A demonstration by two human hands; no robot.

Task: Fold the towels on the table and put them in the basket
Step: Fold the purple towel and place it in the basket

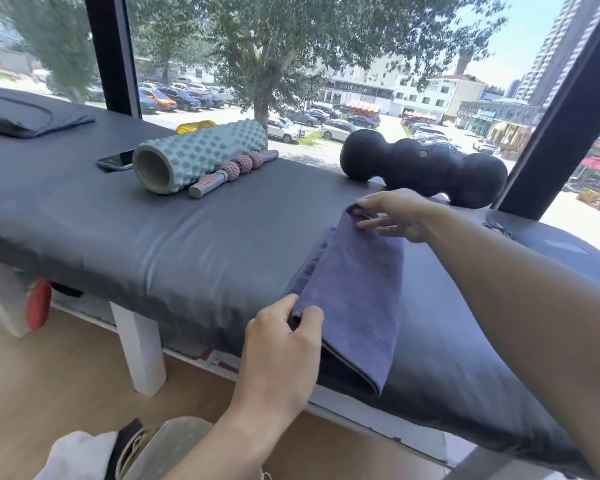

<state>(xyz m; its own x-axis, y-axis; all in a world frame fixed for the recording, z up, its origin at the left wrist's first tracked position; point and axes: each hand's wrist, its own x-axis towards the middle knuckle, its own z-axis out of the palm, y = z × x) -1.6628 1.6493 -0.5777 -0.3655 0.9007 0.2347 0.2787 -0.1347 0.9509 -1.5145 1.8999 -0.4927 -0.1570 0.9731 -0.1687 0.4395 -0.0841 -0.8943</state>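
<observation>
Head view: purple towel [354, 299] soft, light, floppy. Left hand [284, 344] pinches near corner at 7 o'clock; right hand [392, 216] pinches far corner at 12. Best grabbed by corners.

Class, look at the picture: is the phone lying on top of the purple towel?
No, the phone lies on the grey table beside the foam roller, well apart from the purple towel.

Left of the towel [354, 299] the table [187, 237] lies free; foam roller [198, 155] and black roller [423, 168] probably block the far edge.
</observation>
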